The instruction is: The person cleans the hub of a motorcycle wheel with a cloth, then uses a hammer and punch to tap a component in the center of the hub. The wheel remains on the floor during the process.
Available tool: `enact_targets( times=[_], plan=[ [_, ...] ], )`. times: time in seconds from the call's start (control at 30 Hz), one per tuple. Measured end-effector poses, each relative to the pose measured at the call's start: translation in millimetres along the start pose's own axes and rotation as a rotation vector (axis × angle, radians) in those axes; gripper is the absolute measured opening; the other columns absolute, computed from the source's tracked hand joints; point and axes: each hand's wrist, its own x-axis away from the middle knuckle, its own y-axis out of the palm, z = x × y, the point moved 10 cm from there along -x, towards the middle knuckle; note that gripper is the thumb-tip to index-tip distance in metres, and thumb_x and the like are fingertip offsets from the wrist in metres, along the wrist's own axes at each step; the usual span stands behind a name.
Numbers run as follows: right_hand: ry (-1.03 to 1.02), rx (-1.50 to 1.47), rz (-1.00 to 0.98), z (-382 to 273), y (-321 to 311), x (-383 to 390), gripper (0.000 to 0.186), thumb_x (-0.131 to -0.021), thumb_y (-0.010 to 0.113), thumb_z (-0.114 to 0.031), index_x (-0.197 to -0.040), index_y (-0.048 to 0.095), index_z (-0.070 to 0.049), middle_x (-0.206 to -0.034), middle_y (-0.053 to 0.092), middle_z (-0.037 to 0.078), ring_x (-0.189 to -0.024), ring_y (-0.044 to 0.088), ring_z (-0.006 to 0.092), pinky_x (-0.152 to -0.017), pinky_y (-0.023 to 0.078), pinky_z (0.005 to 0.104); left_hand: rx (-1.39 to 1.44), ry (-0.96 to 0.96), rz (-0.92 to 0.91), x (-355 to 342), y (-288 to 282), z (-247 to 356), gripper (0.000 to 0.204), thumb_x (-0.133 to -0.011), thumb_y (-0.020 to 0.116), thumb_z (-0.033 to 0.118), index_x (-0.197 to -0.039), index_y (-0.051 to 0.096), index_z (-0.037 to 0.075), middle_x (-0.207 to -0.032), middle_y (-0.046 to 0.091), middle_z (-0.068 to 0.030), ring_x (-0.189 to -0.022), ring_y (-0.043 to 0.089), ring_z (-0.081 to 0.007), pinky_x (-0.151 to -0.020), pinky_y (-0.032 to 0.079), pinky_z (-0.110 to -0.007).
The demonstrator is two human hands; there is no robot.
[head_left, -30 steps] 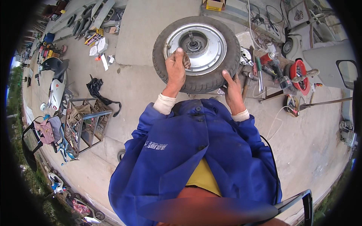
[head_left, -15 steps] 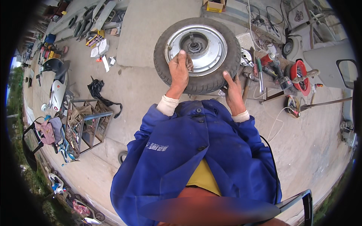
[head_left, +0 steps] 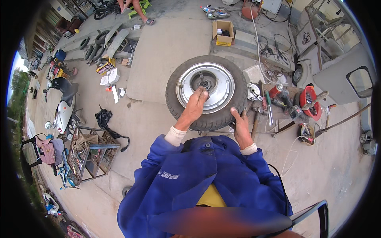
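Note:
A scooter wheel with a worn black tyre (head_left: 177,95) and a silver rim (head_left: 222,93) lies nearly flat in front of me. A threaded axle (head_left: 201,76) stands up from its hub. My left hand (head_left: 194,105) is over the rim, beside the hub, its fingers curled together in a pinch. Whatever those fingers hold is hidden. At the tyre's near right edge is my right hand (head_left: 241,129), gripping the tread with the thumb toward the top. Its other fingers are partly hidden.
Right of the wheel lie a brake plate (head_left: 253,92), a hammer (head_left: 260,111), a green-handled tool (head_left: 269,107) and a red bowl (head_left: 311,104) of parts. A metal tool rack (head_left: 93,152) stands left. An open carton (head_left: 223,31) sits beyond; another person's leg (head_left: 139,11) shows far off.
My left hand has shifted inward from the rim toward the hub's axle. The right hand stays at the tyre's edge. The view has tilted up, bringing another person's leg into sight.

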Motion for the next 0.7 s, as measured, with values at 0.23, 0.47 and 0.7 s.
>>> enact_targets(
  times=[0.23, 0.47, 0.7],
  plan=[
    [-0.342, 0.369, 0.225, -15, -22, -8, 0.083, -0.097, 0.079, -0.030, -0.161, 0.034, -0.001, -0.150, 0.054, 0.018, -0.131, 0.058, 0.0302, -0.105, 0.053, 0.0420, 0.412, -0.168, -0.003, 4, 5, -36, 0.029, -0.114, 0.053, 0.029, -0.107, 0.051, 0.001, -0.083, 0.052, -0.0062, -0.076, 0.052, -0.0155, -0.073, 0.048, -0.033],
    [-0.927, 0.954, -0.138, -108, 90, 54, 0.059, -0.097, 0.074, -0.020, -0.150, 0.055, -0.003, -0.136, 0.059, 0.019, -0.125, 0.061, 0.0381, -0.106, 0.050, 0.0436, -0.318, 0.060, 0.138, 39, -1, 7, 0.028, -0.105, 0.060, 0.012, -0.125, 0.051, -0.005, -0.108, 0.059, -0.0228, -0.096, 0.062, -0.0407, -0.090, 0.050, -0.047],
    [-0.983, 1.139, -0.680, -78, 179, 36, 0.036, -0.100, 0.059, -0.004, -0.135, 0.065, -0.003, -0.133, 0.063, 0.020, -0.116, 0.064, 0.0410, -0.099, 0.055, 0.0450, -0.380, 0.089, 0.039, 41, -9, -19, 0.028, -0.094, 0.064, 0.000, -0.122, 0.059, -0.008, -0.117, 0.062, -0.0285, -0.106, 0.062, -0.0496, -0.089, 0.051, -0.054]
  ],
)
